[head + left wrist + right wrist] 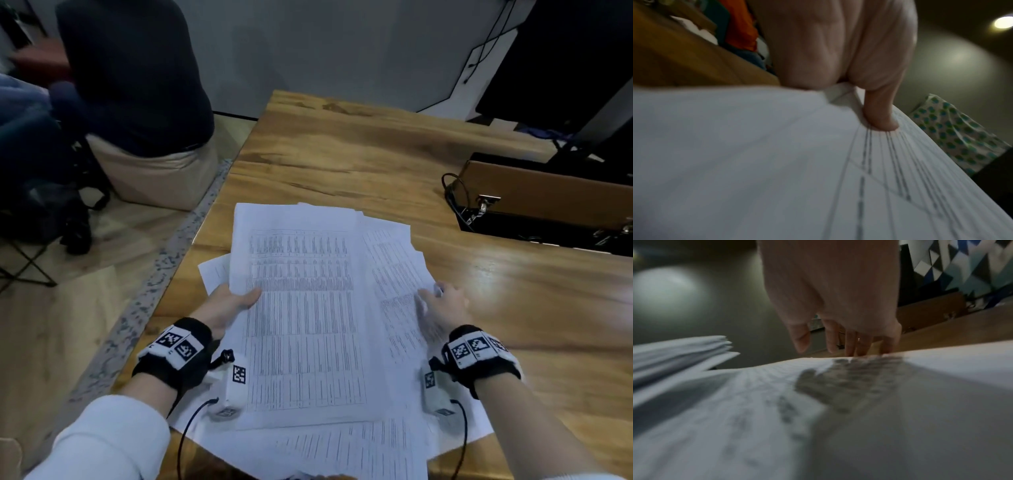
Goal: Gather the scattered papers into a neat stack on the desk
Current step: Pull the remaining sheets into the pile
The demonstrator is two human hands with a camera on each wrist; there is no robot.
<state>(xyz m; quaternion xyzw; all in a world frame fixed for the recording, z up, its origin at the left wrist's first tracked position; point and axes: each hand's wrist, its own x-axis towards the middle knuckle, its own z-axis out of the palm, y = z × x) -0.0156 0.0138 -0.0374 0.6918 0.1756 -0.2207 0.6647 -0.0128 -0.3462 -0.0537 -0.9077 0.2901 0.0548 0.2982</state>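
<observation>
Several white printed sheets (301,308) lie in a loose, fanned pile on the wooden desk (359,154). My left hand (233,301) grips the left edge of the upper bundle, thumb on top, and the bundle (777,162) is lifted a little. In the left wrist view the thumb (879,116) presses down on the paper. My right hand (440,303) hovers with straight, spread fingers (851,344) over the right-hand sheets (818,402), its fingertips at their far edge. More sheets (342,445) stick out beneath, toward me.
A brown case with a latch and cables (541,202) stands at the desk's right. The desk's left edge (205,222) drops to the floor, where a seated person (137,85) is at the far left. Bare wood stretches behind the pile.
</observation>
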